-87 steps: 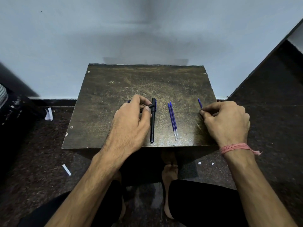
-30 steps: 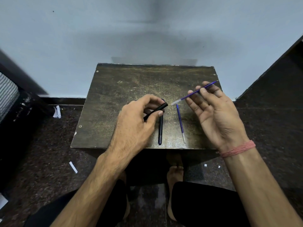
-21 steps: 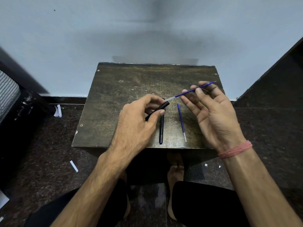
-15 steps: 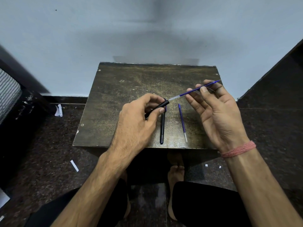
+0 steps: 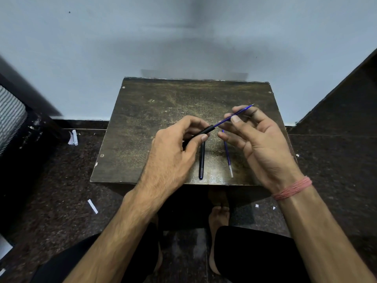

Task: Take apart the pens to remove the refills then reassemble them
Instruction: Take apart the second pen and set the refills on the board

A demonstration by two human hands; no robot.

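My left hand (image 5: 173,152) grips a black pen barrel (image 5: 205,131) above the small wooden table (image 5: 163,111), its open end pointing up and right. My right hand (image 5: 259,144) pinches a blue refill (image 5: 234,115) between thumb and fingers. The refill's lower end sits inside the barrel's mouth, and its tip points to the upper right. A second black pen (image 5: 202,160) lies lengthwise on the table just right of my left hand. A loose blue refill (image 5: 228,156) lies parallel to it, under my right hand's fingers.
The table stands against a pale wall (image 5: 183,37). Dark speckled floor surrounds it, with scraps of white paper (image 5: 92,206) on the left. A dark object (image 5: 14,119) stands at far left. My knees and a bare foot (image 5: 218,219) are below the table's front edge.
My right hand picked up a refill from the table, turned it, and slid its end into the barrel held by my left hand. One refill remains on the table.
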